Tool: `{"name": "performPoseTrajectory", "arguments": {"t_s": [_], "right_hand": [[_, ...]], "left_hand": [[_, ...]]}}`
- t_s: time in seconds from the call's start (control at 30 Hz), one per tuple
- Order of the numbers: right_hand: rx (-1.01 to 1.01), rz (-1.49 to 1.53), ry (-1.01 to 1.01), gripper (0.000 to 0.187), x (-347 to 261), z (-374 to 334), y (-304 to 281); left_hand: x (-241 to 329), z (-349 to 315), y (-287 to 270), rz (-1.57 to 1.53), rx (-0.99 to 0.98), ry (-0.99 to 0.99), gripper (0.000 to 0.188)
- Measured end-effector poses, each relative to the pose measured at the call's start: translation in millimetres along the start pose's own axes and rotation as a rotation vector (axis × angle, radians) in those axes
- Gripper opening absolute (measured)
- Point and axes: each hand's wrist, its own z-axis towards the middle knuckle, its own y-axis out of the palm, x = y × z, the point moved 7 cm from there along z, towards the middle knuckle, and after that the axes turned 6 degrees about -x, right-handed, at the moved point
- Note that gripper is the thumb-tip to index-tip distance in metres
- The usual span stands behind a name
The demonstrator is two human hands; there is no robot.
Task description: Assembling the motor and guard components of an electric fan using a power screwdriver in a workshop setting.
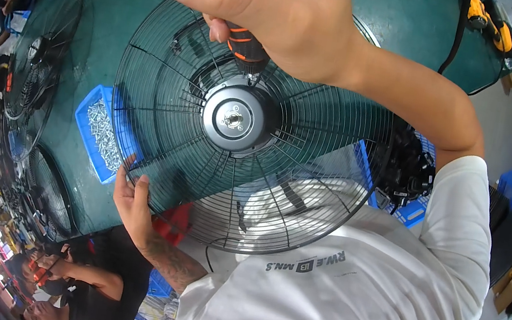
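A round black wire fan guard lies in front of me, with a silver-and-black fan motor at its centre. My left hand is closed on the guard's rim at the lower left, thumb and fingers about the wire. My right hand is wrapped round a black-and-orange power screwdriver above the far side of the guard. Its tip points down at the upper edge of the motor housing; whether it sits on a screw is too small to tell.
A blue bin of screws stands left of the guard on the green table. A blue crate of black parts is at the right. More fan guards stand far left, where other people work. A yellow power tool lies at upper right.
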Motion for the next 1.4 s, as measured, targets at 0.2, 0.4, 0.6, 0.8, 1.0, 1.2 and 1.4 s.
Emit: {"name": "performPoseTrajectory", "arguments": {"t_s": [0.2, 0.4, 0.6, 0.8, 1.0, 1.2, 1.4], "right_hand": [[-0.045, 0.13, -0.047, 0.025, 7, -6, 7], [-0.047, -0.102, 0.039, 0.016, 16, -9, 14], [-0.058, -0.381, 0.186, 0.023, 15, -19, 23], [-0.03, -0.191, 0.207, 0.04, 25, -23, 28], [-0.137, -0.175, 0.201, 0.056, 32, -23, 25], [-0.33, -0.412, 0.264, 0.063, 28, -25, 34], [-0.546, -0.305, 0.35, 0.058, 24, -9, 52]], "left_hand": [[-7, 0, -2, 0.015, 0.041, -0.028, 0.044], [-7, -6, 2, -0.096, 0.038, -0.014, 0.045], [-18, -3, 0, -0.166, 0.082, 0.006, 0.046], [-12, -7, 2, -0.222, 0.039, 0.043, 0.043], [-15, -6, 1, -0.199, 0.029, 0.042, 0.041], [-17, -5, 2, -0.265, 0.058, 0.11, 0.036], [-26, 2, -2, -0.251, 0.083, 0.091, 0.033]]}}
